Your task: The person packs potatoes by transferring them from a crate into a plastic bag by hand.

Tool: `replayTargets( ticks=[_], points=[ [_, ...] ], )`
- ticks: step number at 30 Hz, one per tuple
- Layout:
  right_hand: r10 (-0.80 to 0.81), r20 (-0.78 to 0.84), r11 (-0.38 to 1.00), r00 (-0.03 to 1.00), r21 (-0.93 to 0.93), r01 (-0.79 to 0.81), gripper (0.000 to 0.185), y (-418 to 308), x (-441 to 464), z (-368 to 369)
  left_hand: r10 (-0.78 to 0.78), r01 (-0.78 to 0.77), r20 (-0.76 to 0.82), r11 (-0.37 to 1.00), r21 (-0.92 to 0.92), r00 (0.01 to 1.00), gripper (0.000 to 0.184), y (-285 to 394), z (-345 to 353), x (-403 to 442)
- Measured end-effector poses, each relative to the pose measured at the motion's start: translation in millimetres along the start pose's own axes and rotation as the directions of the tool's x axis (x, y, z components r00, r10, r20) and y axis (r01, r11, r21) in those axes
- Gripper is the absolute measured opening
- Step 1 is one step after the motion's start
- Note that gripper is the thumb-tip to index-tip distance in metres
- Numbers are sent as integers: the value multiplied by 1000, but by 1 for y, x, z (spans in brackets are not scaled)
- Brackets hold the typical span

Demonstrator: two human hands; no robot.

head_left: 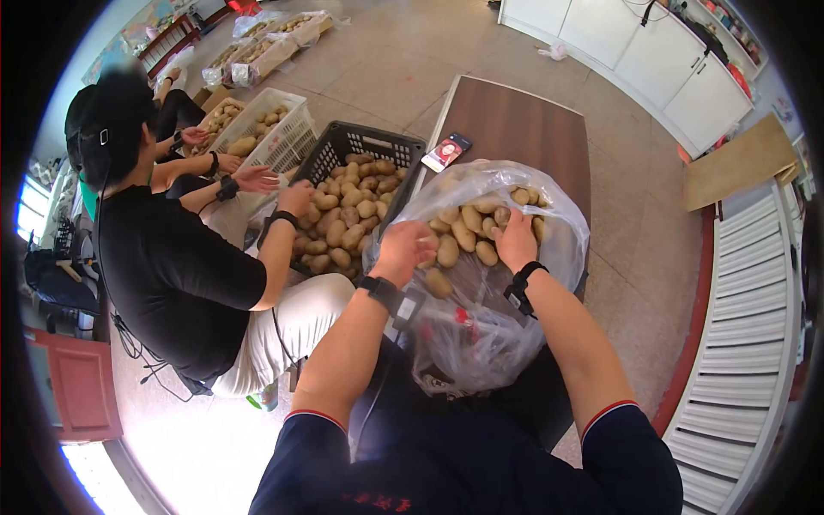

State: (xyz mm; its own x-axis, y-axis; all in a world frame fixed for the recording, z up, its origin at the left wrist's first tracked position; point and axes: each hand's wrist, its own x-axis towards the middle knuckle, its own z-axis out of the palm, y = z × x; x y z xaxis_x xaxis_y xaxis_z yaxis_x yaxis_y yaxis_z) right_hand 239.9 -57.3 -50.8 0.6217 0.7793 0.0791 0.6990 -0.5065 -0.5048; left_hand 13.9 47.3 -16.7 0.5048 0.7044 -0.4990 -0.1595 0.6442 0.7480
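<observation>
A clear plastic bag (pixel 562 206) lies wide open on the brown table, with many potatoes (pixel 464 236) inside. My right hand (pixel 517 245) reaches into it, thumb and fingers closed around a potato (pixel 502 215) at the pile's near side. To the left, my left hand (pixel 407 250) hovers over the bag's left rim, fingers apart and slightly bent, with nothing seen in them. One potato (pixel 439 283) lies apart, nearer to me on the plastic. A black crate (pixel 390 146) full of potatoes stands left of the bag.
A phone (pixel 446 152) lies on the table (pixel 515 120) beyond the bag. Close on my left sits a person in a black shirt (pixel 172 275), one hand at the black crate. White crates (pixel 296 120) of potatoes and other people's hands are farther left. A white radiator (pixel 738 360) stands right.
</observation>
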Motion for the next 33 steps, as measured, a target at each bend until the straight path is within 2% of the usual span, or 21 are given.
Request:
replayTargets(
  ticks=[1, 3, 4, 5, 7, 11, 13, 14, 16, 17, 19, 22, 23, 25, 26, 31, 33],
  points=[
    [20, -7, 1000, 1000, -8, -20, 53, 2, 2, 3, -11, 11, 12, 1000, 6, 1000, 24, -2, 0, 2],
    [-93, -42, 995, 995, 39, 95, 53, 18, 10, 15, -12, 12, 20, 1000, 0, 1000, 24, -7, 0, 7],
    [-33, -29, 997, 999, 64, 35, 50, 17, 11, 14, -14, 14, 32, 1000, -6, 999, 24, -7, -3, 9],
    [-64, -34, 995, 997, 69, 66, 47, 16, 11, 13, 4, -4, 11, 1000, -5, 1000, 24, -7, -6, 10],
    [-124, -130, 980, 984, 137, 141, 46, 25, 10, 20, -4, 4, 57, 1000, 5, 998, 29, -10, -4, 12],
    [-102, -98, 951, 990, 281, 126, 42, 20, -8, 13, -8, 10, -18, 996, 87, 1000, 30, -14, 3, 7],
    [14, 61, 869, 998, 493, -43, 37, 19, -15, 17, 26, -30, 40, 994, 108, 999, 29, -12, 5, 1],
    [-28, 60, 880, 998, 474, -4, 35, 24, -18, 18, 15, -21, 39, 988, 155, 999, 31, -10, 7, -2],
    [-10, 173, 830, 985, 550, -89, 34, 4, -31, 15, 11, -22, 55, 980, 199, 998, 36, -12, 9, -3],
    [43, 298, 756, 954, 614, -226, 35, -23, -46, -10, 15, -30, 75, 980, 198, 997, 38, -19, 7, 0],
    [8, 342, 677, 940, 690, -257, 36, -47, -63, -18, -17, -22, 128, 956, 294, 992, 40, -24, 5, 1],
    [-71, 462, 650, 884, 694, -310, 36, -73, -74, -30, 15, -43, 92, 950, 309, 996, 40, -15, 13, -25],
    [-88, 450, 646, 889, 705, -293, 36, -78, -73, -31, -2, -37, 141, 961, 276, 990, 39, -15, 16, -25],
    [-57, 510, 622, 858, 691, -369, 36, -88, -77, -32, -14, -39, 208, 967, 251, 978, 40, -4, 22, -31],
    [4, 512, 638, 859, 660, -397, 37, -90, -76, -29, -40, -21, 232, 967, 253, 972, 40, -3, 22, -36],
    [3, 467, 652, 884, 670, -356, 43, -91, -77, -16, -115, 15, 320, 955, 298, 940, 41, 8, 21, -45],
    [65, 450, 677, 891, 636, -371, 44, -87, -76, -12, -120, 22, 318, 955, 295, 941, 40, 9, 19, -46]
  ],
)
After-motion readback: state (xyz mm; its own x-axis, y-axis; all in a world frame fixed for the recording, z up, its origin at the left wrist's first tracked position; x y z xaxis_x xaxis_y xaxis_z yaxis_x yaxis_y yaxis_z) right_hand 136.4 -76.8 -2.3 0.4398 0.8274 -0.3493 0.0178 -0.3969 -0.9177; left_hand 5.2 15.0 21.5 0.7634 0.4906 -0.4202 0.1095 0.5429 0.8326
